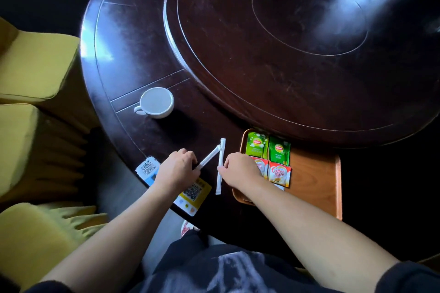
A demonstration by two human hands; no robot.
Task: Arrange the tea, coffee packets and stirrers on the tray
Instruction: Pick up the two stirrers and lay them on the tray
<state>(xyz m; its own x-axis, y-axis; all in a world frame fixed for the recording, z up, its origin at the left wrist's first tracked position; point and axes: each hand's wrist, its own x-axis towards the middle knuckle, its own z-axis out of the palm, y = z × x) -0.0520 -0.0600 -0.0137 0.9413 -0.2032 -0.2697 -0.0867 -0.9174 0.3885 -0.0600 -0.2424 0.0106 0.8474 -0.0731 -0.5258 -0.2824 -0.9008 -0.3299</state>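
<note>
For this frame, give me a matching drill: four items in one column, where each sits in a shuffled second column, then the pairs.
Items:
1. green tea packets
2. white cup
3. slanted stirrer
4. Coffee mate packet

Places:
A. in the left hand
B. far row on the tray
C. near row on the tray
D. on the table, off the tray

Pairs: 1-B, 2-D, 3-A, 4-C

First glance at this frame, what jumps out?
Two hands meet at the table's near edge, the left hand and right hand each holding a white wrapped stirrer. Just right, bright green tea packets sit on the wooden tray. A white cup stands alone farther left.
</note>
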